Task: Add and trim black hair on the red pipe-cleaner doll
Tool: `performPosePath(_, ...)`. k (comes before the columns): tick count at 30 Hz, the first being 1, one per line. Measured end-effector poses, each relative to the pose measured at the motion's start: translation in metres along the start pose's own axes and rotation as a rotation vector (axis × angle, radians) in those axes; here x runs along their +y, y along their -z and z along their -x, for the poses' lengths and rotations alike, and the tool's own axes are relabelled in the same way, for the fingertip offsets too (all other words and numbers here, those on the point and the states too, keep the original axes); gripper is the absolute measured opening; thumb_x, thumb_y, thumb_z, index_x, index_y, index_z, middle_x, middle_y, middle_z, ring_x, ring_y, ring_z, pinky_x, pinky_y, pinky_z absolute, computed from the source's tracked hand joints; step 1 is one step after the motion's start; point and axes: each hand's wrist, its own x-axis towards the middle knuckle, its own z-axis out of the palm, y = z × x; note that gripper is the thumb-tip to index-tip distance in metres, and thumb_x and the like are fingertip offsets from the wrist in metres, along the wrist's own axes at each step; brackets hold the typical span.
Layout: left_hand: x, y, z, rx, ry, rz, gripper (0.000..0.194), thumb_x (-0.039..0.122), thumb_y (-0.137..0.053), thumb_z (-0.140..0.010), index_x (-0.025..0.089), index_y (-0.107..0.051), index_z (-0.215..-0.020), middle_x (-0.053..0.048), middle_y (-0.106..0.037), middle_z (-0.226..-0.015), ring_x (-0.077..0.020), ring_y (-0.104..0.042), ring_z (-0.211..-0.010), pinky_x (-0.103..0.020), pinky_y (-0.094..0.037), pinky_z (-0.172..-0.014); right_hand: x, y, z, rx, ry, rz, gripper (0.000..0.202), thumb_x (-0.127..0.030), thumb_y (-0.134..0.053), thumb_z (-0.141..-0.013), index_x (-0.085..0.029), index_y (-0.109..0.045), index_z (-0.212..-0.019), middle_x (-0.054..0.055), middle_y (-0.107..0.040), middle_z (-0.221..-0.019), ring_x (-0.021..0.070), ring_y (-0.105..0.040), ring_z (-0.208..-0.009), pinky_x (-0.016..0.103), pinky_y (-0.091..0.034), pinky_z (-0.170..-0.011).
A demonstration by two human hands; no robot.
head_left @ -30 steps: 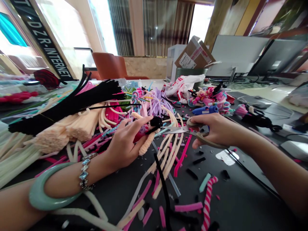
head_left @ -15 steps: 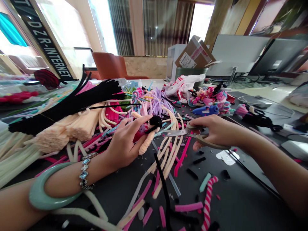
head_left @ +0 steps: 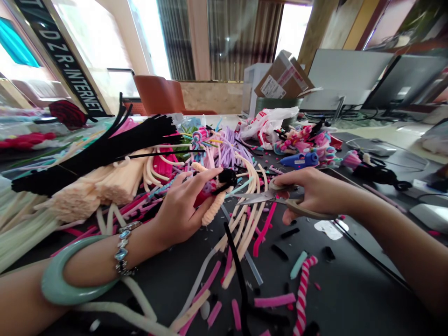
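Note:
My left hand (head_left: 184,210) is closed around a small pipe-cleaner doll (head_left: 227,178) with a black top, red and pink middle and fuzzy peach limbs. Part of the doll is hidden by my fingers. In my right hand (head_left: 311,189) are scissors (head_left: 258,197), thumb and fingers through the tan handles. Their blades point left, just right of the doll and apart from it. Below the blades runs a bundle of long cream pipe cleaners (head_left: 250,219) on the dark table.
Black pipe cleaners (head_left: 94,151) lie over peach bundles (head_left: 77,200) at left. A blue glue gun (head_left: 299,160) sits beyond my right hand, near finished-looking colourful pieces (head_left: 308,140). Cut scraps and a red-and-pink striped twist (head_left: 305,294) litter the front. Monitors (head_left: 346,79) stand at back right.
The scissors have dropped slightly and tilted, their blade tips now a little lower and farther from the doll. My left hand and the doll stay almost still.

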Motion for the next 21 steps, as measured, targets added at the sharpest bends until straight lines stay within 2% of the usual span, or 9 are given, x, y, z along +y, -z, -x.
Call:
performPosePath(5,0.0008,0.0014,-0.0006,0.0,-0.021,0.017,0.041,0.021,-0.047,-0.09,0.02,-0.043,-0.13,-0.008,-0.065,-0.12,-0.021,-0.062,-0.108,-0.037,-0.043,-0.098,0.0003,0.0024,0.0018,0.09,0.024,-0.062,0.048,-0.056,-0.078,-0.057,-0.019,-0.065,-0.086,-0.003,-0.057,-0.072,0.0149,-0.052,-0.067,0.024,-0.04,-0.061)
performPosePath(11,0.0007,0.0009,-0.0014,0.007,-0.037,0.032,0.04,0.018,-0.049,-0.089,0.019,-0.043,-0.129,-0.008,-0.066,-0.119,-0.0206,-0.062,-0.108,-0.036,-0.043,-0.097,0.0008,0.0032,0.0015,0.273,0.038,-0.082,0.047,-0.057,-0.077,-0.057,-0.018,-0.062,-0.079,-0.002,-0.055,-0.072,0.0167,-0.051,-0.069,0.026,-0.04,-0.063)
performPosePath(21,-0.0009,0.0001,0.0,0.008,-0.033,0.047,0.042,0.017,-0.05,-0.088,0.019,-0.043,-0.129,-0.007,-0.067,-0.115,-0.02,-0.064,-0.101,-0.036,-0.043,-0.096,0.0059,0.0019,0.0006,0.578,-0.074,-0.049,0.045,-0.061,-0.073,-0.062,-0.021,-0.054,-0.073,0.0,-0.054,-0.067,0.0198,-0.052,-0.064,0.033,-0.04,-0.06)
